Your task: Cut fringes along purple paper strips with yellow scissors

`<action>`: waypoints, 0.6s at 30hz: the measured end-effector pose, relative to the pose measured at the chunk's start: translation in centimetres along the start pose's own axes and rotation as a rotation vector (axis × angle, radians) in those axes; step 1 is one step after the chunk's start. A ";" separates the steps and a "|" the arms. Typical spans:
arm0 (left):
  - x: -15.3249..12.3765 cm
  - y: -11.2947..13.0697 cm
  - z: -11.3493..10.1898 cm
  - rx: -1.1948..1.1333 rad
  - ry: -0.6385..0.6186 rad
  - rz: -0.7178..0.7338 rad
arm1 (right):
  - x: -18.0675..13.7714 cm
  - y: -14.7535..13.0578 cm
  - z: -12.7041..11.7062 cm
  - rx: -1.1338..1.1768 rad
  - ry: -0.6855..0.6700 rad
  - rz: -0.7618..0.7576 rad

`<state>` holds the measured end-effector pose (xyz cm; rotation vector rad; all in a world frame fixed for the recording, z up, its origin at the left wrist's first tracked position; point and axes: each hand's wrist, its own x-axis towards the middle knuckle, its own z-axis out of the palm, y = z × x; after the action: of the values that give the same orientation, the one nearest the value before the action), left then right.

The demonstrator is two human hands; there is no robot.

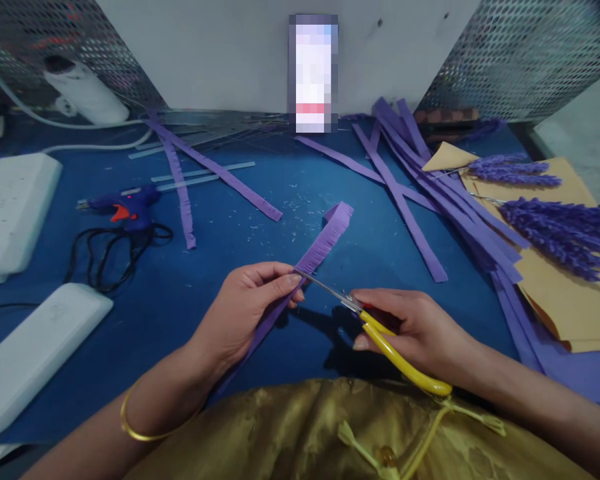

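Between thumb and fingers, my left hand (257,300) pinches a long purple paper strip (325,243). The strip's far part is cut into a fine fringe along one edge and curls over at its end; its near part runs down past my left wrist. My right hand (415,327) grips scissors with yellow handles (395,360). Their blades lie at the strip's edge, with the tips right beside my left thumb. Whether the blades are parted there is hard to make out.
A blue glue gun (125,203) with a coiled black cord lies left, near white power strips (17,207). More purple strips (405,207) lie at back and right. Purple flower sprigs (560,233) rest on brown paper (560,300). A blurred phone (313,73) stands at the back.
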<state>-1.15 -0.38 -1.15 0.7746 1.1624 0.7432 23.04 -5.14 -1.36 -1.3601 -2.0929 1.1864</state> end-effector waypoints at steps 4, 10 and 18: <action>0.0 -0.1 -0.1 0.002 -0.001 -0.017 | 0.1 0.0 0.3 0.010 0.027 0.039; -0.2 0.1 0.1 0.063 0.051 0.059 | 0.0 -0.1 0.4 -0.079 0.053 0.055; -0.5 0.5 0.3 0.114 0.055 0.029 | 0.0 -0.4 0.3 -0.187 0.062 0.025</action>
<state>-1.06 -0.56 -0.46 0.8726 1.2539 0.7311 22.62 -5.32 -1.22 -1.4885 -2.1934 0.9651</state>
